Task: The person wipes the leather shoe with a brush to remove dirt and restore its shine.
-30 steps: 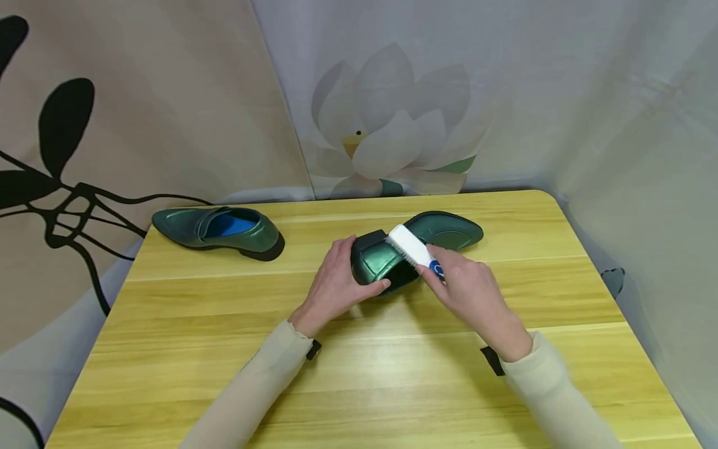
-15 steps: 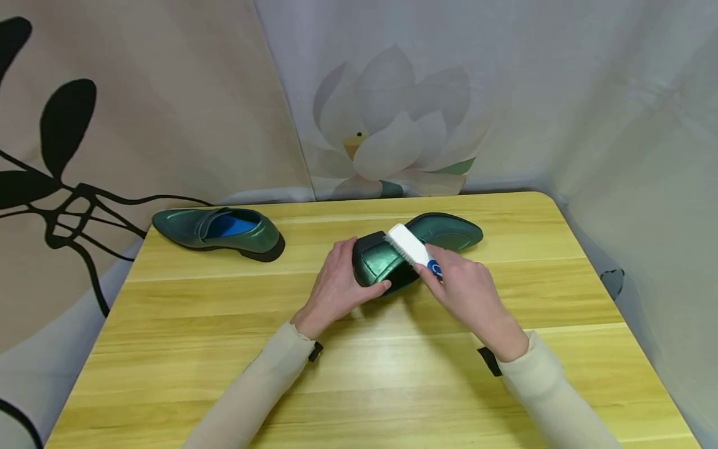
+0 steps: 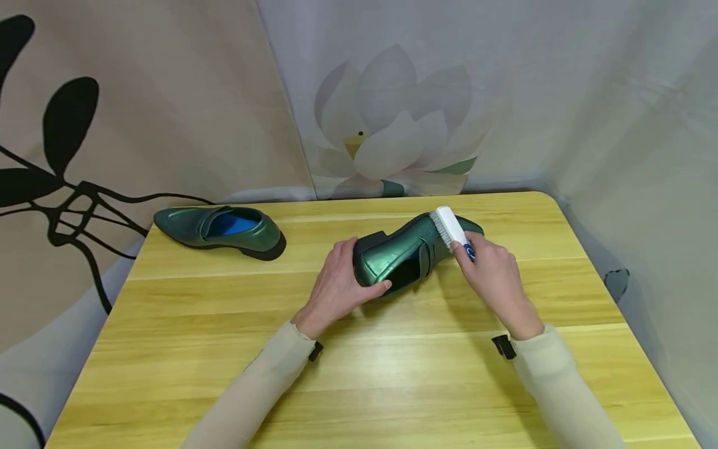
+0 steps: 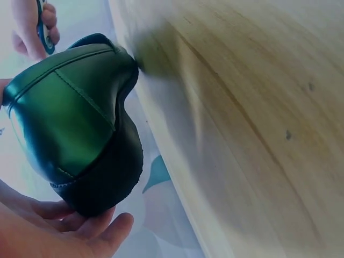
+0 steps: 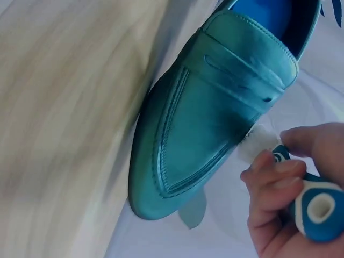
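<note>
Head view: my left hand [image 3: 339, 274] grips a light-looking, slick shoe [image 3: 397, 251] by the heel [image 3: 367, 268], likely its stiffest hold; beyond that grip, my right hand [image 3: 496, 277] clasps a brush [image 3: 451, 227].

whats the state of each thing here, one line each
Shiny green leather-look loafer at centre: tilted sideways, held
Matching green loafer at the left: upright on the yellowish wooden table
White-and-blue brush: gripped, bristles at the tilted loafer's front
Left hand: holding the tilted loafer's heel
Right hand: gripping the brush handle
</note>
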Demonstrator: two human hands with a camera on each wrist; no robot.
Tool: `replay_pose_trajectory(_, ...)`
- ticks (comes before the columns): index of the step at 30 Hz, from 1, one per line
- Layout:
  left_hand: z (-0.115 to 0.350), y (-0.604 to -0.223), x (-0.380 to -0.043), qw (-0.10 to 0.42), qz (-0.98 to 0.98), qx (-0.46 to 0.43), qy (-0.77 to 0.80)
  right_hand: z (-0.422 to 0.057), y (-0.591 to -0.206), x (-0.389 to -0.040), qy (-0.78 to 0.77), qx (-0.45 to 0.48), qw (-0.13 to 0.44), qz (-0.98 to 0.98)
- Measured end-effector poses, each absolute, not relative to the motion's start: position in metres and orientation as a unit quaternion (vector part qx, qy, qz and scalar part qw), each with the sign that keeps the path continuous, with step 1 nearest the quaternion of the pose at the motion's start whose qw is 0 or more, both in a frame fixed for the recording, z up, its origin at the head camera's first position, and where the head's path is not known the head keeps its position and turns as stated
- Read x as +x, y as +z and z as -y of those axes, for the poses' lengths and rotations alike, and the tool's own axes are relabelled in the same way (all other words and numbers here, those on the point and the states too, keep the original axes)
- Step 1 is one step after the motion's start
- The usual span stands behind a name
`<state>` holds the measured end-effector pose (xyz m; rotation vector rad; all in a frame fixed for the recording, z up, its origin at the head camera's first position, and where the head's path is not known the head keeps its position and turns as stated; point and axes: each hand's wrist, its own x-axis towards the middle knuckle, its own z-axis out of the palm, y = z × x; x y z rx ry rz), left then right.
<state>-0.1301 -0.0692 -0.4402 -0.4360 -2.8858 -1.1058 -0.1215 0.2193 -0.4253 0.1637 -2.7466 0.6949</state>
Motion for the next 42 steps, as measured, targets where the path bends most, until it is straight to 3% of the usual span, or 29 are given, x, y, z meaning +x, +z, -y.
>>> replay_pose_trajectory(6,0.069,-0.441,-0.132,0.009,0.922,-0.139,-0.360,-0.219,-0.425,-0.121,0.249,0.073,0.144,0.955)
replay_pose_trajectory(14,0.073,-0.445,-0.132,-0.005,0.926,-0.131,-0.353,-0.241,-0.434,-0.123,0.240,0.000,0.130,0.962)
replay_pose_trajectory(22,0.074,-0.446,-0.131,-0.006,0.926,-0.134,-0.352,-0.233,-0.432,-0.126,0.246,0.027,0.130,0.960)
replay_pose_trajectory(33,0.074,-0.445,-0.131,-0.019,0.932,-0.133,-0.336,-0.269,-0.440,-0.125,0.245,-0.057,0.089,0.964)
replay_pose_trajectory(42,0.075,-0.445,-0.130,-0.040,0.934,-0.128,-0.331,-0.265,-0.438,-0.126,0.257,-0.044,0.098,0.961)
